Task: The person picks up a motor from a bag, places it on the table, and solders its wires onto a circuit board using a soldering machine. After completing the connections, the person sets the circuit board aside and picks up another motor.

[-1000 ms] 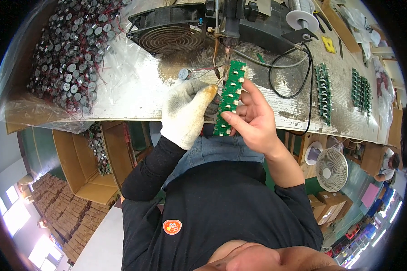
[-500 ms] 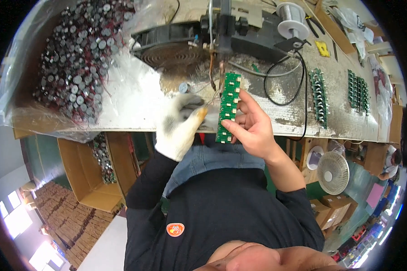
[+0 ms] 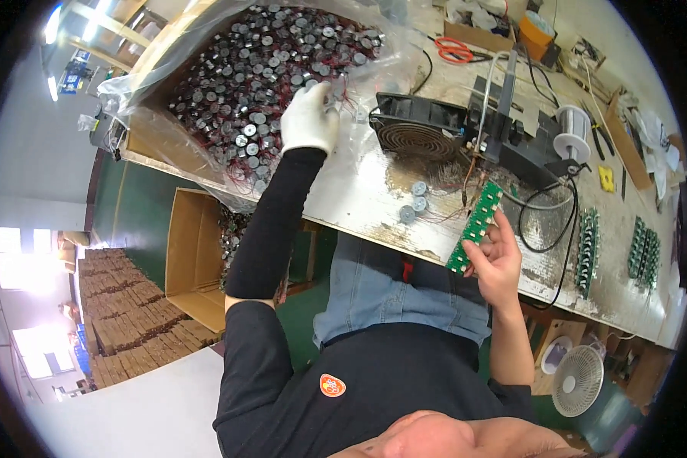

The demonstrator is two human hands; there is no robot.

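My right hand is bare and pinches a long green circuit board with small pale connectors, thumb on top and fingers beneath. The board slants over the front of the workbench, its far end by a soldering fixture. My left hand, in a white glove, is at the right side of a big heap of small round motors with red wires. Its fingertips are partly lost among the motors, so a grip cannot be made out. Three loose motors with thin wires lie on the bench between my hands.
A black fan stands beside the fixture. Behind it lie red-handled scissors; a solder wire spool is to the right. A black cable loops near rows of finished boards. Below the bench is a cardboard box.
My left hand has left the board's side and gone left to the motor heap. The view has swung left. My right hand still holds the board, now tilted more.
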